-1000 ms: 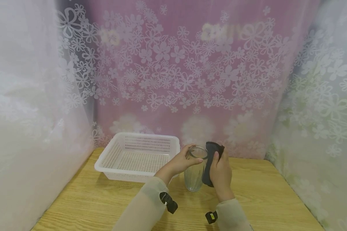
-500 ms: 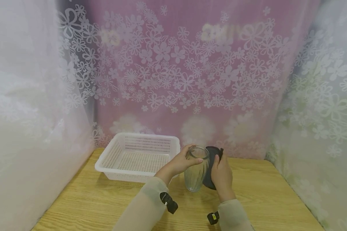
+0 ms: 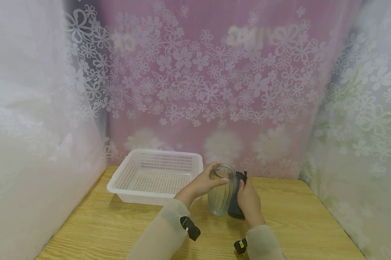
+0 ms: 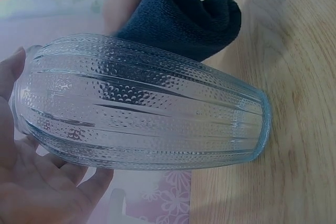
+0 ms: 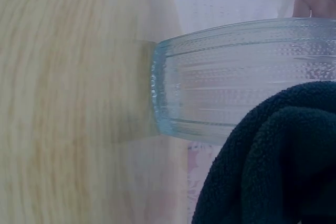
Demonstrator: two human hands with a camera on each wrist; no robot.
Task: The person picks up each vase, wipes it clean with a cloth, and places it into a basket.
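Note:
A clear, ribbed glass vase [image 3: 220, 202] with a dotted texture stands upright on the wooden table. Around its neck my left hand [image 3: 205, 182] curls, thumb in front and fingers behind. In my right hand [image 3: 250, 202] is a folded dark blue cloth [image 3: 235, 207], held against the vase's right side. The left wrist view shows the cloth [image 4: 184, 19] bunched beside the vase [image 4: 152, 114], with the left fingers [image 4: 58, 192] at its neck. In the right wrist view the cloth [image 5: 273, 145] covers part of the vase [image 5: 210, 77]; the right fingers are hidden there.
A white perforated plastic basket [image 3: 156, 196] sits on the table [image 3: 111, 231] just left of the vase. Pink flowered sheeting [image 3: 189, 90] hangs behind the table, and pale sheets close off both sides.
The right hand has slid the cloth down along the vase's right side, slightly behind it. The left hand and the vase stay in the same place.

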